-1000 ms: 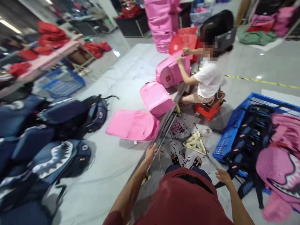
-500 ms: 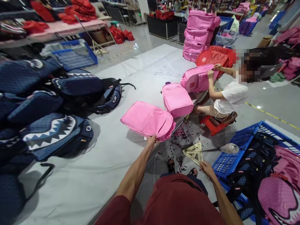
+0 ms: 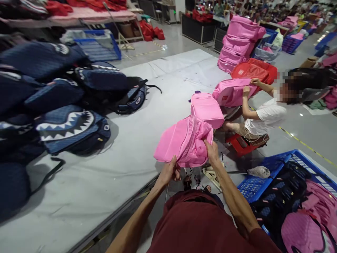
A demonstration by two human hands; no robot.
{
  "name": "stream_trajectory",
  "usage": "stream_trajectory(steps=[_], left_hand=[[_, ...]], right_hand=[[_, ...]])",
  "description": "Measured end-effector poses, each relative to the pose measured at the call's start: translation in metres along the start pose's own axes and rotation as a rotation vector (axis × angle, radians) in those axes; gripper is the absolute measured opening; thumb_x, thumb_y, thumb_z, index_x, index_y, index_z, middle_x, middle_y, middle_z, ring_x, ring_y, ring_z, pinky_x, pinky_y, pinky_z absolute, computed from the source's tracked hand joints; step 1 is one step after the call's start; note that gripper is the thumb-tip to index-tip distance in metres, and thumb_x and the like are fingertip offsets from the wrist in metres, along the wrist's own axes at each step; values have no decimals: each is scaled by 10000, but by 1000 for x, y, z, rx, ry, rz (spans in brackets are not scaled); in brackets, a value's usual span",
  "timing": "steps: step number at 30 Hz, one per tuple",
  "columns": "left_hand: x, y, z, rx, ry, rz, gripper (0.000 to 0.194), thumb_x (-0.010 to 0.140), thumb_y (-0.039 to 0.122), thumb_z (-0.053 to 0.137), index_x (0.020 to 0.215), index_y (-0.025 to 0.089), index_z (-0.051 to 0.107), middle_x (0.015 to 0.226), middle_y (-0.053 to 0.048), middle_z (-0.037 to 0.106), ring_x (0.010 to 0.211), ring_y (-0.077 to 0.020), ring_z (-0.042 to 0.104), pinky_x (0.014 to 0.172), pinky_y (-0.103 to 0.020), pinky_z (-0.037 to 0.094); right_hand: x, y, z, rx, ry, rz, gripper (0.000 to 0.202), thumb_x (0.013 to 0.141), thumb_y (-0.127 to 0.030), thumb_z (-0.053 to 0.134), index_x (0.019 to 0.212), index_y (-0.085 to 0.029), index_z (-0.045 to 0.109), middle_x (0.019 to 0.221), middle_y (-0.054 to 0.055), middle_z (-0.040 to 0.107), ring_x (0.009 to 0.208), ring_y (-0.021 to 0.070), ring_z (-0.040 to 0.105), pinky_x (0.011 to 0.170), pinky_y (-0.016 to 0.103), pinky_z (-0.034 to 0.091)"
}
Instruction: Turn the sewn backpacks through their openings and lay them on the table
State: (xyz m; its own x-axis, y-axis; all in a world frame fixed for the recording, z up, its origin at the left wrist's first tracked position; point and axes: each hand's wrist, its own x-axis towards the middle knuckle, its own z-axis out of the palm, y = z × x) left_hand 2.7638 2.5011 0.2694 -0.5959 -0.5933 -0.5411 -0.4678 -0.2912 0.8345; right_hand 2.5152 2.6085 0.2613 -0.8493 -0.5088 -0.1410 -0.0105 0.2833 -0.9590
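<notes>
Now, past the dark blue bags with white teeth (image 3: 71, 130) on the left, the left hand (image 3: 170, 172) still pinches the near edge of the floppy pink bag (image 3: 175, 138), and the right hand (image 3: 212, 153), which was empty and away from it before, grips its right end, now all bunched up. The floppy bag lies at the edge of the white surface (image 3: 118, 144), long way left to right, flat end pointing left and a bit toward the wearer. Past the boxy pink bag (image 3: 206, 109), another pink bag (image 3: 233, 92) has a red label (image 3: 224, 99), too small to read.
</notes>
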Motion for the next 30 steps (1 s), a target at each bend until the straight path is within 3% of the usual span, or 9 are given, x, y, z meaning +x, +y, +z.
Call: stream_trajectory(steps=[2, 4, 6, 8, 12, 15, 20, 25, 30], left_hand=[[-15, 16, -16, 194, 185, 152, 770, 1018, 912, 452, 670, 242, 599, 548, -31, 615, 580, -211, 626, 608, -320, 463], [-25, 28, -20, 271, 375, 310, 614, 1006, 824, 595, 802, 247, 630, 715, -4, 694, 689, -204, 629, 695, -321, 457], [-24, 36, -17, 284, 434, 415, 505, 981, 761, 686, 986, 257, 654, 898, 5, 735, 770, -201, 631, 763, -326, 460], [-15, 40, -14, 291, 393, 491, 473, 995, 727, 687, 1006, 259, 626, 901, 15, 680, 764, -187, 578, 772, -321, 439], [7, 38, -26, 234, 215, 608, 547, 1075, 712, 533, 782, 253, 489, 764, 24, 494, 746, -181, 485, 746, -317, 399], [14, 35, -45, 236, 234, 652, 554, 1092, 686, 520, 756, 249, 468, 753, 25, 460, 750, -181, 470, 747, -319, 385], [12, 33, -72, 395, 412, 748, 527, 1141, 636, 510, 794, 240, 537, 773, 14, 512, 757, -184, 474, 755, -321, 388], [4, 28, -94, 545, 311, 829, 497, 1163, 579, 540, 796, 244, 553, 760, -4, 539, 736, -191, 497, 764, -331, 440], [2, 3, -102, 437, 311, 744, 270, 1067, 493, 697, 1004, 239, 631, 949, -24, 672, 877, -197, 603, 840, -315, 499]], right_hand=[[16, -36, 0, -79, -53, -69, 525, 862, -728, 619, 751, -215, 625, 735, 33, 666, 733, 205, 567, 667, 308, 430], [27, -65, 6, -211, -100, -92, 504, 871, -687, 635, 772, -196, 692, 778, 64, 723, 779, 242, 636, 706, 319, 455], [32, -85, 16, -341, -140, -107, 484, 910, -645, 628, 828, -184, 750, 866, 105, 788, 853, 280, 702, 758, 334, 492], [35, -101, 26, -453, -199, -124, 479, 967, -615, 609, 913, -177, 796, 973, 140, 832, 947, 306, 748, 815, 345, 524], [44, -126, 47, -693, -296, -174, 503, 1041, -608, 612, 1091, -157, 828, 1162, 199, 850, 1101, 346, 783, 912, 370, 558], [55, -142, 66, -822, -342, -217, 556, 1071, -634, 596, 1185, -138, 822, 1241, 223, 838, 1131, 363, 788, 929, 382, 564], [65, -154, 100, -924, -383, -275, 620, 1095, -641, 553, 1300, -105, 788, 1336, 254, 810, 1229, 371, 774, 955, 377, 571], [64, -164, 125, -987, -498, -344, 610, 1102, -632, 539, 1331, -121, 783, 1369, 244, 801, 1266, 385, 768, 986, 394, 571], [58, -180, 143, -1028, -488, -357, 560, 1096, -559, 567, 1383, -119, 762, 1398, 237, 792, 1296, 361, 754, 1030, 391, 566]])
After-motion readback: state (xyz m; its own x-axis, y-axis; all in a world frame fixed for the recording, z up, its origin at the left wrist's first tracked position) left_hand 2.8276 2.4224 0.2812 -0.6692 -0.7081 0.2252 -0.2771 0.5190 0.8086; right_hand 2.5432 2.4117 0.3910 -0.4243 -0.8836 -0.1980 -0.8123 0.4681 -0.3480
